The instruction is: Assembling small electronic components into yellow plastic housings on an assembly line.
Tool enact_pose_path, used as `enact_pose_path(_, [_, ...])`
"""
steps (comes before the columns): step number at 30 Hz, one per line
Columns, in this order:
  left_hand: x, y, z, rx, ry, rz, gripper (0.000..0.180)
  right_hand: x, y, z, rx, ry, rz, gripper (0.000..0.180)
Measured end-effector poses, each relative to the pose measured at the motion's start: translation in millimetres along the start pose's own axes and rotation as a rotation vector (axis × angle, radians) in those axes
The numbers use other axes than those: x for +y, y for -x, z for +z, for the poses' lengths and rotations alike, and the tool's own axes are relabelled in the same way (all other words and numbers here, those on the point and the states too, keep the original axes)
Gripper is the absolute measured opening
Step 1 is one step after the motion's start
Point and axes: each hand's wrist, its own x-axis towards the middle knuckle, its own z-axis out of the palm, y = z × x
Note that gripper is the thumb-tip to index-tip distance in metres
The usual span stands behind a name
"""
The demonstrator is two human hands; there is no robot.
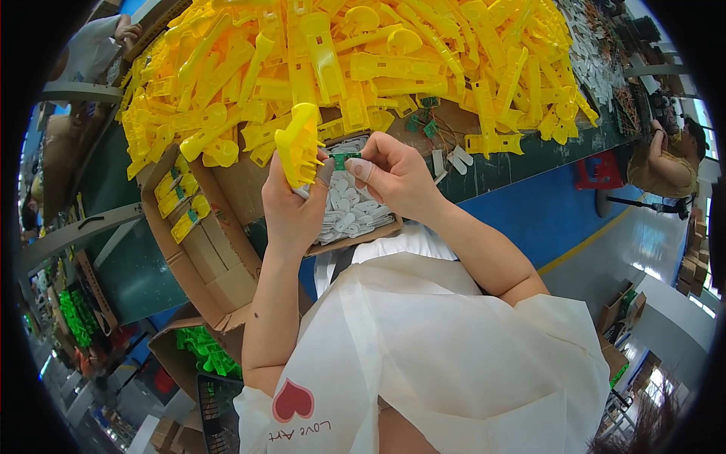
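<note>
My left hand [291, 204] grips a yellow plastic shell part [299, 144], held upright over the table edge. My right hand [389, 175] pinches a small green circuit board [342, 160] against the side of that yellow part. Just below both hands lies a shallow cardboard tray of small white plastic pieces [348, 212]. A large heap of yellow plastic parts [355, 60] covers the table beyond my hands.
An open cardboard box [204, 227] with a few yellow parts stands at my left. More green boards with wires [423, 121] lie by the heap. A box of green parts [204, 352] sits lower left. Other people work at far left and far right [669, 159].
</note>
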Motion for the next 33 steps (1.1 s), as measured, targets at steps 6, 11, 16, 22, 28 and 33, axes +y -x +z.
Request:
enact_pose_path(6, [0.5, -0.3, -6.6, -0.035, 0.620, -0.277, 0.046, -20.8, 14.3, 10.8, 0.016, -0.126, 0.080, 0.014])
enact_pose_path(11, [-5.9, 4.0, -2.5, -0.058, 0.648, -0.432, 0.069, -23.9, 23.5, 25.9, -0.116, 0.018, 0.142, 0.015])
enact_pose_path(16, [-13.9, 7.8, -2.3, -0.129, 0.678, -0.425, 0.065, -22.0, 23.9, 27.9, -0.163, 0.050, 0.137, 0.014])
enact_pose_path(22, [-9.8, 10.3, -0.9, -0.117, 0.485, -0.418, 0.062, -5.9, 18.9, 31.9, -0.048, -0.063, 0.124, 0.015])
enact_pose_path(28, [-19.0, 26.8, -18.4, -0.189, 0.956, -0.648, 0.035, -5.5, 7.9, 21.9, -0.043, 0.089, 0.215, 0.014])
enact_pose_path(33, [-12.6, 34.1, -14.2, -0.150, 0.879, -0.571, 0.037, 0.5, 12.5, 21.1, 0.033, 0.732, -0.305, 0.018])
